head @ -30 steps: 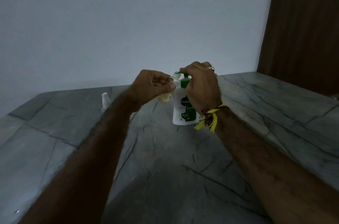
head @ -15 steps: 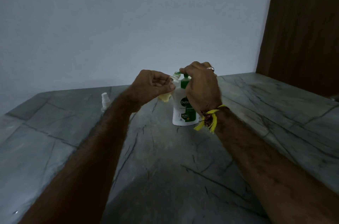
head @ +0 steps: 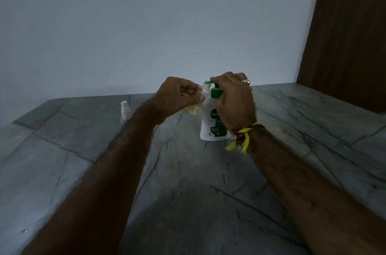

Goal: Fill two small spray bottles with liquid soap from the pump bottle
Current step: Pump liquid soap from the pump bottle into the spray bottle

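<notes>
Grey stone tabletop (head: 188, 202) under a pale wall. Left of centre stands a spray bottle (head: 125, 110). The left hand (head: 177, 95) still grips another bottle (head: 193, 108) at the spout; the right hand (head: 234, 100) keeps clasping the pump bottle (head: 211, 125). Nothing has shifted, so filling likely continues.

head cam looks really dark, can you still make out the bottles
Head view: dim and underexposed, forearms nearly black; the pump bottle label stays legible, the small bottle in the left hand is soft and half hidden, and wide-angle bending curves the table edges.
</notes>
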